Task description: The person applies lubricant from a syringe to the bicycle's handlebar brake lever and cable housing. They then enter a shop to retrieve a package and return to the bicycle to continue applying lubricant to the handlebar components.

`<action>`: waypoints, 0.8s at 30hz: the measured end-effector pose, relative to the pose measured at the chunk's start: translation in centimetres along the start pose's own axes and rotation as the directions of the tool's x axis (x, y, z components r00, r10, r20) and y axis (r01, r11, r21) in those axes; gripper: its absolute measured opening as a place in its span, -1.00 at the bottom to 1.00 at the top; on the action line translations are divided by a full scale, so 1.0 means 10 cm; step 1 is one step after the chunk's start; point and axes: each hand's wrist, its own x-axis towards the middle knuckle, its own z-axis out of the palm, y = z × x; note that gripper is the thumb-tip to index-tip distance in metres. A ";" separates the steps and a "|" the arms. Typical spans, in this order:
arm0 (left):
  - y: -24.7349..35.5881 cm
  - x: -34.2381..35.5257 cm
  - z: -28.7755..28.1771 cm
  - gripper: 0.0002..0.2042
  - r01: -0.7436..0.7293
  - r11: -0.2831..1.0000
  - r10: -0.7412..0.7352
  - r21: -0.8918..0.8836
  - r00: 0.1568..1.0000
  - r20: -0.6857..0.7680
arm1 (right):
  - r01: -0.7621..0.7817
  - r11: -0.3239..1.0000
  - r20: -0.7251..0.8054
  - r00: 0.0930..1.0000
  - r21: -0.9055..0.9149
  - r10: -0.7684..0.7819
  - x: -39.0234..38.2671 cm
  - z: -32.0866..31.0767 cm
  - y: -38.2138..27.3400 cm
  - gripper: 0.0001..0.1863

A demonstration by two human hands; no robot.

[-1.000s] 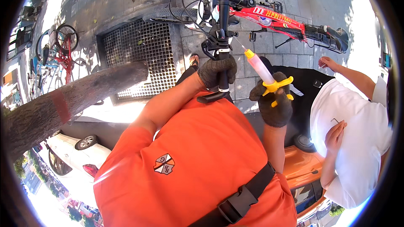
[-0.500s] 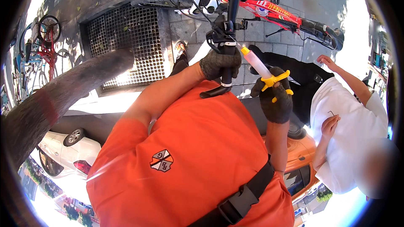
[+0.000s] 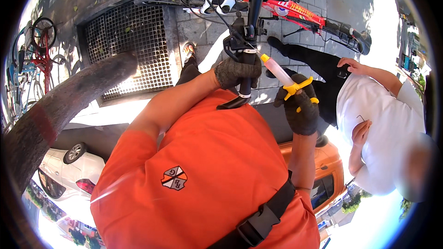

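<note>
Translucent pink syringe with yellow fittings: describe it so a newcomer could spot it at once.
Find the red-framed bicycle and follow its black tubular handlebar to the dark-gloved left hand gripping it. Just right, the dark-gloved right hand holds the translucent pink syringe, slanting up toward the bar. Its bright yellow winged grip sets it apart from the dark gloves and bar.
</note>
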 end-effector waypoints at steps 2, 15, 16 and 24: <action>-0.01 0.01 -0.02 -0.71 0.000 1.000 0.001 -0.007 1.000 0.007 | -0.012 1.000 -0.006 1.000 0.001 0.012 0.01 0.00 -0.01 -0.49; 0.01 -0.03 0.01 -0.72 0.027 0.999 -0.028 0.027 1.000 0.008 | -0.064 0.985 -0.087 0.995 -0.159 0.051 0.02 0.19 -0.20 -0.52; 0.02 -0.03 0.01 -0.71 0.022 0.999 -0.023 0.036 1.000 0.017 | -0.071 0.978 -0.117 0.992 -0.198 0.049 0.01 0.26 -0.24 -0.53; 0.03 -0.05 -0.01 -0.73 0.002 0.998 -0.004 0.068 1.000 0.027 | -0.121 0.704 -0.207 0.978 -0.700 -0.038 0.04 0.95 -0.68 -0.62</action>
